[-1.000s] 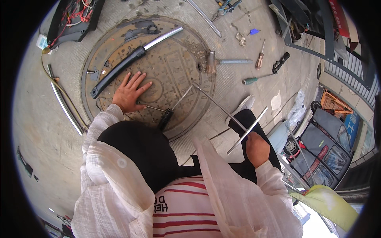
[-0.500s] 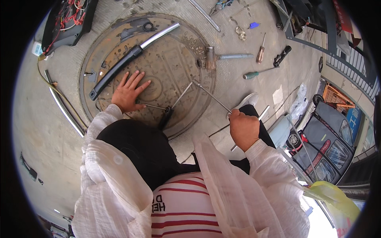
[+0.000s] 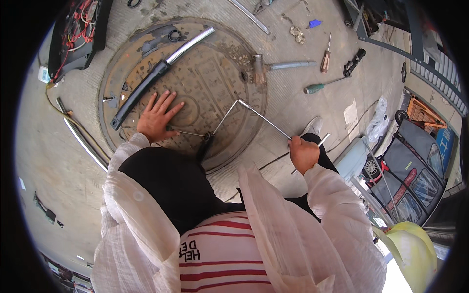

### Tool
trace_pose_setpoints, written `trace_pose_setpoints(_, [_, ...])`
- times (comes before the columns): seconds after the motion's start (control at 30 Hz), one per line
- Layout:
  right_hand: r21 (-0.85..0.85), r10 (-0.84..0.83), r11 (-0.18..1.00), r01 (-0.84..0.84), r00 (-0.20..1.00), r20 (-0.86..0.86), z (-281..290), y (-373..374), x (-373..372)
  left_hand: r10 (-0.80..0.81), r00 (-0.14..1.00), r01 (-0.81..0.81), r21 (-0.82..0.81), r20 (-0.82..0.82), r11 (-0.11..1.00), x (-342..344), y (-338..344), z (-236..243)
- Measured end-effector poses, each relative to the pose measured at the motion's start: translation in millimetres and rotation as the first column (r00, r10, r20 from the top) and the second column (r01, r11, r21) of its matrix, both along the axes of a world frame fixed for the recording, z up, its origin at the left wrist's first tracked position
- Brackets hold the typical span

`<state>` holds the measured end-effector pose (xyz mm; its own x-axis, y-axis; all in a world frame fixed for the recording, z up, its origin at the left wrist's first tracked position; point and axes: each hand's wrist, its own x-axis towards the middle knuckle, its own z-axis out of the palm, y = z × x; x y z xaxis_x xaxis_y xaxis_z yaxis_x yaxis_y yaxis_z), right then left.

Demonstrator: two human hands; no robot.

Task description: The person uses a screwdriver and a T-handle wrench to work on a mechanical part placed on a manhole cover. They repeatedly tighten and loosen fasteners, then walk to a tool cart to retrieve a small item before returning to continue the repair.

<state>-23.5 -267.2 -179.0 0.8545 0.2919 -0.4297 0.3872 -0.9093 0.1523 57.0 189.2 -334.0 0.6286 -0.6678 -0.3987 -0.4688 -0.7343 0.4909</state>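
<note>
My left hand (image 3: 159,117) lies with fingers spread on a round metal manhole cover (image 3: 210,93). A thin metal rod (image 3: 188,132) runs from beside its thumb toward a black cylindrical part (image 3: 205,148). My right hand (image 3: 304,154) is closed around the handle of a T-handle wrench (image 3: 268,122), whose crossbar sticks out on both sides of the fist. The wrench's far end meets a slim rod (image 3: 226,117) at an angle, and that rod slopes down to the black part. My legs partly hide the black part.
On the cover rest a black-and-chrome fork tube (image 3: 146,87) and a hammer (image 3: 259,71). Screwdrivers (image 3: 314,88) (image 3: 326,56) lie on the right, chrome tubes (image 3: 85,139) (image 3: 250,17) at left and top. A black housing with wires (image 3: 80,36) sits upper left; a grey vehicle (image 3: 410,171) stands right.
My right hand has shifted slightly right and away from me, with the wrench in it. The wrench's far end stays at the slim rod. My left hand keeps its place on the cover.
</note>
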Motion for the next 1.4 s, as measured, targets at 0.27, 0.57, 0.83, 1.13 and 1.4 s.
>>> trace_pose_setpoints(0.27, [0.072, -0.08, 0.993, 0.096, 0.976, -0.201, -91, -58, -23, -0.04, 0.999, 0.041, 0.039, -0.006, 0.998, 1, -3, -1])
trace_pose_setpoints(0.57, [-0.21, -0.333, 0.937, 0.28, 0.896, -0.294, -152, -10, 1, -0.064, 0.998, 0.064, 0.113, -0.002, 0.991, 4, -8, -1])
trace_pose_setpoints(0.83, [-0.116, -0.361, 0.933, 0.342, 0.874, -0.325, -158, -62, -36, -0.057, 0.998, 0.058, 0.099, -0.011, 0.993, 3, -10, -5])
trace_pose_setpoints(1.13, [-0.049, -0.513, 0.844, 0.535, 0.776, -0.366, -135, -62, -43, -0.042, 0.999, 0.045, 0.116, -0.023, 0.992, -1, -6, 1])
trace_pose_setpoints(1.4, [-0.118, -0.555, 0.831, 0.543, 0.798, -0.233, -170, -48, -56, -0.067, 0.998, 0.069, 0.128, -0.018, 0.989, 1, -6, -2])
